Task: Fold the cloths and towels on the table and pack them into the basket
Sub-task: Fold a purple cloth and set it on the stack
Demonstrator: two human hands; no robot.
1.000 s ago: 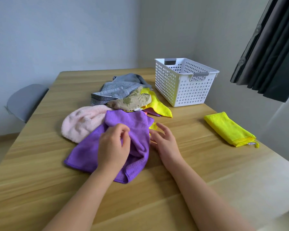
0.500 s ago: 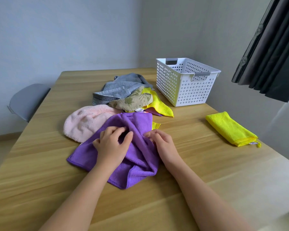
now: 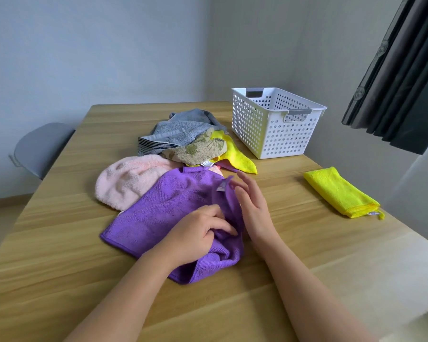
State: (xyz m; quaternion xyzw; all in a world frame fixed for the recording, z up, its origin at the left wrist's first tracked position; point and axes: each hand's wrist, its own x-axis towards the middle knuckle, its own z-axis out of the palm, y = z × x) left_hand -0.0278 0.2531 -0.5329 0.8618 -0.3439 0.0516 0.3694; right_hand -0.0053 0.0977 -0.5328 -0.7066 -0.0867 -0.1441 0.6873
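Note:
A purple cloth [image 3: 168,206] lies partly spread on the wooden table [image 3: 59,255] in front of me. My left hand [image 3: 195,236] lies on its near right part, fingers curled into a bunched fold. My right hand [image 3: 252,208] is at the cloth's right edge with fingers straight, touching the raised edge near a small tag. Behind lie a pink towel [image 3: 126,178], a grey towel [image 3: 176,130], a beige patterned cloth [image 3: 198,149] and a yellow cloth [image 3: 237,156] in a loose pile. The white perforated basket [image 3: 277,127] stands at the back right. A folded yellow cloth [image 3: 339,191] lies to the right.
A grey chair [image 3: 40,146] stands at the table's left side. Dark curtains [image 3: 400,77] hang at the upper right. The table's right edge runs close to the folded yellow cloth.
The purple cloth has been spread flatter toward the left. My right hand has opened and moved along the cloth's right edge; my left hand has shifted nearer and to the right on the cloth.

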